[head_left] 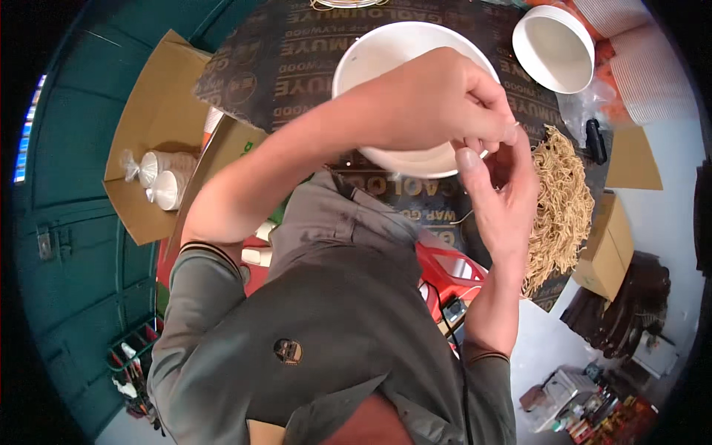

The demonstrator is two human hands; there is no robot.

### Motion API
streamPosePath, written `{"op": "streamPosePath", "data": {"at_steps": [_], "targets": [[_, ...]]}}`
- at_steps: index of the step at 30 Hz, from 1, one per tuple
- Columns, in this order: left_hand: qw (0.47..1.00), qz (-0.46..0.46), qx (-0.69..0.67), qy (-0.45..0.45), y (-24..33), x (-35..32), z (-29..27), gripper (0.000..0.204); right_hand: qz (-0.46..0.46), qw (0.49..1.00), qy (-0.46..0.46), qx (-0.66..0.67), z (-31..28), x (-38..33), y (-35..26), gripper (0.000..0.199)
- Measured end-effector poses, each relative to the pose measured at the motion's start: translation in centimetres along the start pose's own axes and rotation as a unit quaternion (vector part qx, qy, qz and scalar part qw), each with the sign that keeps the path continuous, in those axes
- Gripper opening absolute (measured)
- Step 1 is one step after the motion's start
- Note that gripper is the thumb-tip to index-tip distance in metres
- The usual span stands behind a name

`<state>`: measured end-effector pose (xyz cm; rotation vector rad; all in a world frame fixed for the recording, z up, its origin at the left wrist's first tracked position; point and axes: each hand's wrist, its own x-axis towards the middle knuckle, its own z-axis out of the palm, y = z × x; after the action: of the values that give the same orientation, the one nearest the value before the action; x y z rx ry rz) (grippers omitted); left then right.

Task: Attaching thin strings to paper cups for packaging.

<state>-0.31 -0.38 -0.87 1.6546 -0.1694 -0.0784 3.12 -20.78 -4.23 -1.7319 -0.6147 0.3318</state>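
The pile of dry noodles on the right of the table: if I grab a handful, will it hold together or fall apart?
The noodle pile looks like loose, thin, tangled strands, so a handful would probably lift as a clump and shed some. The strands look dry and likely brittle, so squeeze lightly. It probably weighs little for its bulk. Pushed, it would likely spread toward the table edge.

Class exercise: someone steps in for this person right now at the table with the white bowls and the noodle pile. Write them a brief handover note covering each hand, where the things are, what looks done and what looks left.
Left hand: raised over the near edge of the large white bowl, fingertips pinched together with the right hand's; what the grip holds is too small to tell.
Right hand: fingers up, meeting the left hand's tips just beside the noodle pile.
Things: the large bowl stands on the dark board; a smaller white bowl stands farther right, with nothing seen in it; stacked white cups lie in the cardboard box at left.
Done: no noodles seen in the large bowl, though the hands hide part of it.
Left: seemingly the whole pile.
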Motion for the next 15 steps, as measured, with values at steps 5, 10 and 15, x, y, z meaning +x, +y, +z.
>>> {"op": "streamPosePath", "data": {"at_steps": [5,10,15], "targets": [[0.993,-0.047,0.067,0.082,1.8,-7.0,2.7,0.021,-0.002,0.994,-0.074,-0.082,1.0,-3.3,-1.5,0.061],[0.99,-0.033,0.096,0.101,0.8,-16.9,7.5,0.008,-0.027,0.967,-0.233,-0.096,2.2,-9.7,-1.7,0.077],[0.99,-0.037,0.05,0.126,-5.5,-20.9,10.9,0.016,0.04,0.963,-0.243,-0.112,4.3,-15.2,2.3,0.072]]}}
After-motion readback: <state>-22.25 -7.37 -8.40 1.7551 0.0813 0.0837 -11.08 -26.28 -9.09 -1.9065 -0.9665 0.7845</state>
